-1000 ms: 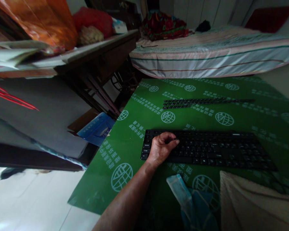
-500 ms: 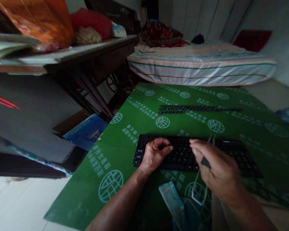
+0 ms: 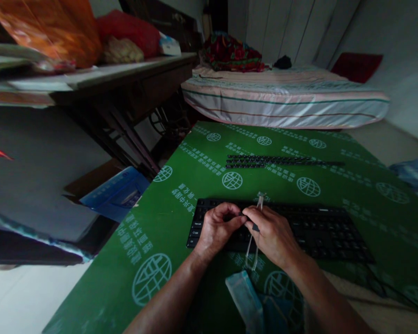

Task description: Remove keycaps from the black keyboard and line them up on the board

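A black keyboard (image 3: 320, 232) lies on the green table in front of me. Over its left half, my left hand (image 3: 218, 227) is closed, finger and thumb pinching a small black piece that looks like a keycap (image 3: 242, 214). My right hand (image 3: 273, 232) has come up against it, its fingertips at the same piece. In that right hand is a wire keycap puller (image 3: 251, 260), its thin loops sticking out above and below the fingers. Toward the back, black keycaps (image 3: 245, 161) lie in several long rows.
The green table (image 3: 160, 204) has printed globes. Near its front edge lies a blue cloth-like packet (image 3: 245, 297), with the keyboard cable (image 3: 379, 283) at right. A bed (image 3: 285, 106) stands behind; at left are a cluttered desk (image 3: 125, 74) and a blue box (image 3: 118, 192).
My right hand has moved left with the keycap puller, from the keyboard's middle to my left fingertips. The left hand keeps its pinch; the view has shifted slightly.
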Action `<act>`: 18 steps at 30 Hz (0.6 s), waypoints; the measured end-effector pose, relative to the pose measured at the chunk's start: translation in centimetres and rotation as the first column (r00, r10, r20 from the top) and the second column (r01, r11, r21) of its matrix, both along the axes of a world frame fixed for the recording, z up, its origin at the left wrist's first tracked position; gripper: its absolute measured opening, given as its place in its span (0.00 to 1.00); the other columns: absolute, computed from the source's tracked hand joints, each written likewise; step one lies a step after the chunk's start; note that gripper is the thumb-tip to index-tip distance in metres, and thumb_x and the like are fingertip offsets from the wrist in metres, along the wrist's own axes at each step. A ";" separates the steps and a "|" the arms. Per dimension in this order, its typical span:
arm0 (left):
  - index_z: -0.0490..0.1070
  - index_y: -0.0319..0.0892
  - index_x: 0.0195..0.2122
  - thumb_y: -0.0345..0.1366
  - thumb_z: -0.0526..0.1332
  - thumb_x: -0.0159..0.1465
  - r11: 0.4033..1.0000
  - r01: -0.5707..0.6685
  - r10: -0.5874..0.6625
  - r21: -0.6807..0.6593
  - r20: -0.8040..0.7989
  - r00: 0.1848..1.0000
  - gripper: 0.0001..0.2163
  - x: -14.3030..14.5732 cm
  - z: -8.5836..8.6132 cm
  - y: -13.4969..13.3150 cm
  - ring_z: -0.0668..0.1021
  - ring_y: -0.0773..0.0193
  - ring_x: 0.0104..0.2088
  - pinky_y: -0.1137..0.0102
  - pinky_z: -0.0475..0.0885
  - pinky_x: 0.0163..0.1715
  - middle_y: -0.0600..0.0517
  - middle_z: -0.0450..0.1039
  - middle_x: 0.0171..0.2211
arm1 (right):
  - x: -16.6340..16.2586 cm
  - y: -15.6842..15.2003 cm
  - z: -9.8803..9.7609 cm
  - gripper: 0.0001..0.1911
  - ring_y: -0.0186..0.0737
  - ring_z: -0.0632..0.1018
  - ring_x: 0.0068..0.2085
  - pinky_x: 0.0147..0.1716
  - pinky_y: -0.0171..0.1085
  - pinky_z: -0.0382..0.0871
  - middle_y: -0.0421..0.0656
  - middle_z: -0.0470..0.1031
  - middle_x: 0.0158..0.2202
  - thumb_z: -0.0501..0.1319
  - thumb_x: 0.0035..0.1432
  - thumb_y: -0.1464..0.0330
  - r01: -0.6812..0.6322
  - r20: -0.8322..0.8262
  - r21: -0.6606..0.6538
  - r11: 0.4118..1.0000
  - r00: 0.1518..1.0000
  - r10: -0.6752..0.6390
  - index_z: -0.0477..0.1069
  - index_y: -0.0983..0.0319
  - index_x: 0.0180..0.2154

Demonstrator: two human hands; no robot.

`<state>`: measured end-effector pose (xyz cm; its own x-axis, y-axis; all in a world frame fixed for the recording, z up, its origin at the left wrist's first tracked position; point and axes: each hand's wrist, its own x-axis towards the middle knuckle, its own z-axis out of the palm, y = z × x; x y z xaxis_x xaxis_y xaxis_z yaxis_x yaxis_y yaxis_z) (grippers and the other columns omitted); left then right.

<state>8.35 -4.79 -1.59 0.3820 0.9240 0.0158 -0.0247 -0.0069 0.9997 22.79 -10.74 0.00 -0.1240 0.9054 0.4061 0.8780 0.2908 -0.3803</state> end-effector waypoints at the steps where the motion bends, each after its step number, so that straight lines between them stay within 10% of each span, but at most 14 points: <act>1: 0.72 0.38 0.27 0.33 0.69 0.48 1.000 0.000 0.000 -0.017 0.016 1.000 0.08 0.0 0.1 0.0 0.74 0.68 0.26 0.76 0.71 0.27 0.54 0.73 0.25 | -0.1 0.1 -0.1 0.12 0.41 0.75 0.42 0.42 0.37 0.69 0.47 0.75 0.40 0.57 0.55 0.76 -0.004 -0.010 0.000 1.000 1.000 0.004 0.70 0.60 0.42; 18: 0.73 0.40 0.31 0.33 0.67 0.51 0.998 -0.037 0.035 -0.053 -0.023 0.999 0.07 -0.2 0.6 0.2 0.77 0.65 0.31 0.73 0.72 0.33 0.53 0.76 0.29 | 0.5 1.3 0.5 0.11 0.37 0.76 0.35 0.34 0.32 0.66 0.42 0.78 0.34 0.58 0.54 0.76 -0.016 0.002 -0.052 0.999 1.000 0.016 0.71 0.58 0.38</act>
<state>8.16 -4.57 -0.99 0.3482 0.9365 -0.0420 -0.0034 0.0461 0.9989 23.25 -9.39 0.45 -0.1392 0.9232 0.3582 0.8742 0.2845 -0.3935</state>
